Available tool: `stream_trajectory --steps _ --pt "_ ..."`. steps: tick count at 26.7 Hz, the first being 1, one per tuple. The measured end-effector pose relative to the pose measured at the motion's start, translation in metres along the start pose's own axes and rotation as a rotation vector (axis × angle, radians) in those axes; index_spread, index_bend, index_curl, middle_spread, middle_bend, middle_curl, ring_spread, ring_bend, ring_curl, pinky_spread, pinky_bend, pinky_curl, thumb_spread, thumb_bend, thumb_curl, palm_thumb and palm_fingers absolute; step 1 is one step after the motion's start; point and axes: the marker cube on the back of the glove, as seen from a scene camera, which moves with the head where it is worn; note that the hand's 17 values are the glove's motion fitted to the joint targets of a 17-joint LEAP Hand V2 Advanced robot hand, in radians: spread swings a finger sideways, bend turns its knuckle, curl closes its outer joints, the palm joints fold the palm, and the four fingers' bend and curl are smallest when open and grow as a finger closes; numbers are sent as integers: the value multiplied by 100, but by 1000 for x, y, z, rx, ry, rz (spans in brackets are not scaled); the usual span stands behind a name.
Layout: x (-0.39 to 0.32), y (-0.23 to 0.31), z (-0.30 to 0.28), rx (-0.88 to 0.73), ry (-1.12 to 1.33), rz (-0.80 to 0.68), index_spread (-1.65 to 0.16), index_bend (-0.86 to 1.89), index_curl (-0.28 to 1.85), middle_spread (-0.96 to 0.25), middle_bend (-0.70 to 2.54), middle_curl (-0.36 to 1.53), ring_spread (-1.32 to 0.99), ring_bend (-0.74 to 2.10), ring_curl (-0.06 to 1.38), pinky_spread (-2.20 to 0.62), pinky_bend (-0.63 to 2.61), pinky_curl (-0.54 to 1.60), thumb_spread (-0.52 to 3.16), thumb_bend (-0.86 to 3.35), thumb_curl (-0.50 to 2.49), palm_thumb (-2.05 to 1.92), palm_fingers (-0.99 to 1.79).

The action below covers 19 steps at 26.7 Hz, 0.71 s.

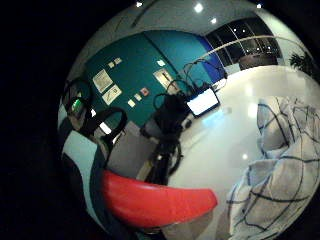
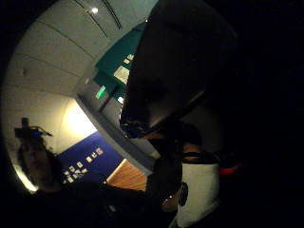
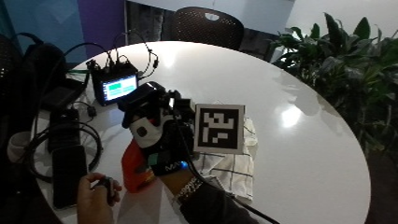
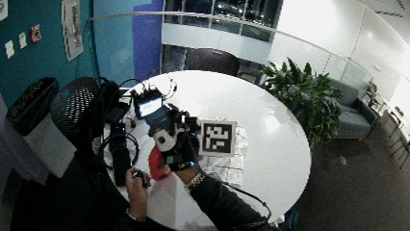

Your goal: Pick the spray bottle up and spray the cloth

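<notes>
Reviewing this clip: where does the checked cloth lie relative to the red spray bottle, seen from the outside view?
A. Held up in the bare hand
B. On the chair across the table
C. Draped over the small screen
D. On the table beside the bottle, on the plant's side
D: the outside view shows the checked cloth spread on the white table, with the red spray bottle at its other side, away from the plant.

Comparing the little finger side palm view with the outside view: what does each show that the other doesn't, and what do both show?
Only the little finger side palm view shows the teal wall with papers pinned on it. Only the outside view shows the gloved right hand itself from behind, the bare hand holding a small dark object, and the potted plant. Both show the red spray bottle close to the palm, the checked cloth on the white table, and the lit screen.
</notes>
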Motion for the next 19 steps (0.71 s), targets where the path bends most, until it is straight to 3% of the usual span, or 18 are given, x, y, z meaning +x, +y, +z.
stream_trajectory --steps 9,19 --pt "-1 -32 -41 94 10 4 -29 19 57 -18 65 54 -19 74 47 -29 62 45 75 -3 71 88 137" --pt "6 -31 -36 84 -16 20 -29 19 57 -18 65 54 -20 74 47 -29 62 45 74 -3 71 88 137"
